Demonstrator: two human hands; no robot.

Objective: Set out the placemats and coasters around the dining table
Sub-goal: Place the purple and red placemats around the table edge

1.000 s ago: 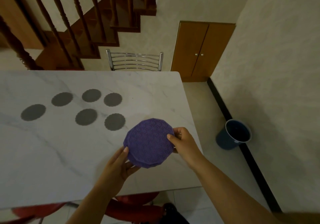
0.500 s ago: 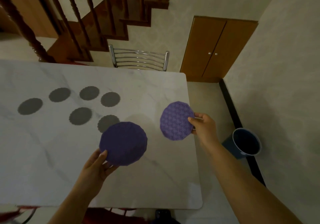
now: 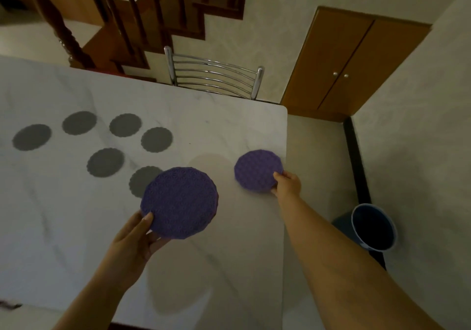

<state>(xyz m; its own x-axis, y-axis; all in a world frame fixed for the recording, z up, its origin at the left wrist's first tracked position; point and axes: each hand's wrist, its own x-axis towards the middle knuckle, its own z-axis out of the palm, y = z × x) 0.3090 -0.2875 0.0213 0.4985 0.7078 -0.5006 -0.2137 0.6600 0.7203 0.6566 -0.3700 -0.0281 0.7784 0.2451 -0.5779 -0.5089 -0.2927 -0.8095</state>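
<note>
My left hand [image 3: 135, 238] holds a stack of round purple placemats [image 3: 179, 202] by its near edge, lifted above the white marble dining table [image 3: 63, 227]. My right hand [image 3: 286, 184] pinches the near right rim of a single purple placemat [image 3: 257, 170], which lies low at the table's right edge, close to or on the top. Several round grey coasters [image 3: 105, 162] lie flat on the left half of the table. The purple stack hides part of the nearest grey coaster [image 3: 141, 180].
A metal-backed chair [image 3: 214, 77] stands at the table's far side. A blue bucket [image 3: 373, 227] sits on the floor to the right by the wall. A wooden cabinet [image 3: 351, 72] and a staircase [image 3: 127, 18] lie beyond.
My right hand drew one placemat off the stack, carried it right and lowered it to the table's right edge. My left hand kept the stack, shifting it slightly left.
</note>
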